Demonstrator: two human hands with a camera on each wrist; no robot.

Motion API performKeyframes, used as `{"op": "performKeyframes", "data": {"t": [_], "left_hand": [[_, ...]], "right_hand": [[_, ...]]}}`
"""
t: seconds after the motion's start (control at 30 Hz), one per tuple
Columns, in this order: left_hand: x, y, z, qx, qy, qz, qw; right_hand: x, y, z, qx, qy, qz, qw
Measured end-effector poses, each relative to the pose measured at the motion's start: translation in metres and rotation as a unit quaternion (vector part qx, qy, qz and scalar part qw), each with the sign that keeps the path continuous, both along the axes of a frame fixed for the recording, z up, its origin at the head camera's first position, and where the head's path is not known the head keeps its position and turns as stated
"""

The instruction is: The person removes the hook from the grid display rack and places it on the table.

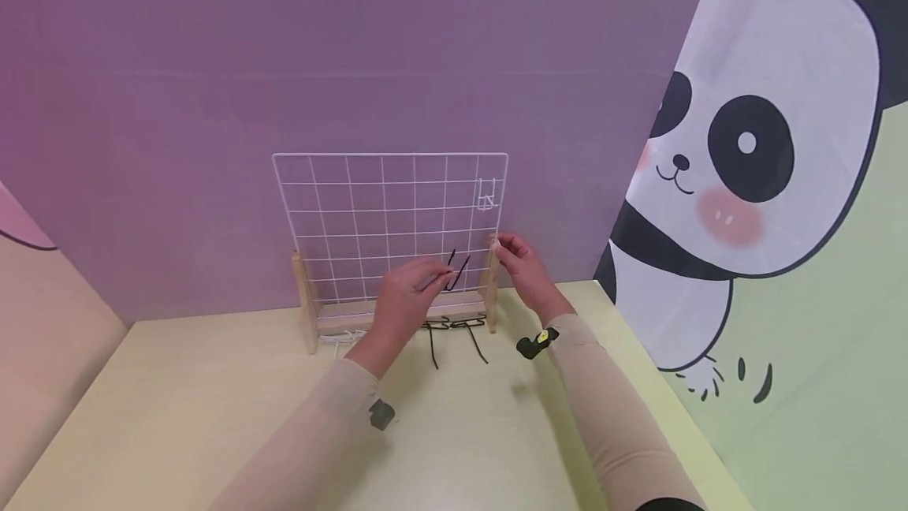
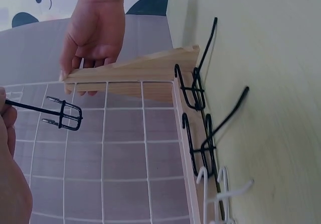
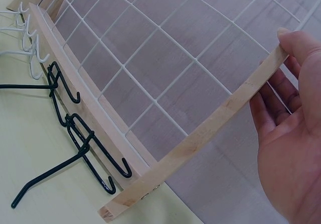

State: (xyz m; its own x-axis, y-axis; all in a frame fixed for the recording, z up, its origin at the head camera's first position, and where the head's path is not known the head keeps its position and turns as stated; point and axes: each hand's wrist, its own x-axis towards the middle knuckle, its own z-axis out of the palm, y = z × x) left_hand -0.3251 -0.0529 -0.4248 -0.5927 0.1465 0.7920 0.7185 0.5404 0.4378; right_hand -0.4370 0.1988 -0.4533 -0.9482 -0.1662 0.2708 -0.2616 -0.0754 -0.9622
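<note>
A black wire hook (image 2: pixel 62 114) with a two-pronged back is pinched by its long arm in my left hand (image 1: pixel 407 298). It is held in front of the white wire grid (image 1: pixel 390 154), its back toward the mesh. My right hand (image 1: pixel 528 270) grips the top of the right wooden upright (image 3: pixel 205 123), thumb on the front edge and fingers behind. The grid stands in a wooden base with uprights at both sides. A white hook (image 1: pixel 485 202) hangs near the grid's upper right corner.
Two black hooks (image 3: pixel 83 151) lie along the foot of the base at the right. Several white hooks (image 3: pixel 32 48) lie farther left along it. The pale table (image 1: pixel 213 400) ends at a purple backdrop (image 1: pixel 355 61), with a panda picture (image 1: pixel 794 61) on the right.
</note>
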Motion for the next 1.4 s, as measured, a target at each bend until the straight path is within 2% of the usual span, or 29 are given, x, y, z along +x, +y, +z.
{"op": "performKeyframes", "data": {"t": [0.27,0.77,1.07,1.2,1.4], "left_hand": [[0.007,-0.019,-0.006,-0.011,0.017,-0.01,0.9997],[0.025,-0.055,-0.015,-0.057,-0.035,-0.01,0.9977],[0.035,-0.08,-0.02,-0.068,0.002,0.009,0.9976],[0.039,-0.089,-0.023,-0.061,-0.003,0.005,0.9981],[0.044,-0.102,-0.024,-0.067,0.0,0.019,0.9976]], "right_hand": [[0.001,-0.001,0.001,0.008,0.002,-0.002,1.0],[0.002,0.0,0.0,-0.001,0.0,0.003,1.0],[0.003,-0.001,0.002,0.002,0.0,0.0,1.0],[0.003,0.0,0.002,0.002,-0.007,0.001,1.0],[0.004,0.0,0.001,-0.001,-0.006,0.002,1.0]]}}
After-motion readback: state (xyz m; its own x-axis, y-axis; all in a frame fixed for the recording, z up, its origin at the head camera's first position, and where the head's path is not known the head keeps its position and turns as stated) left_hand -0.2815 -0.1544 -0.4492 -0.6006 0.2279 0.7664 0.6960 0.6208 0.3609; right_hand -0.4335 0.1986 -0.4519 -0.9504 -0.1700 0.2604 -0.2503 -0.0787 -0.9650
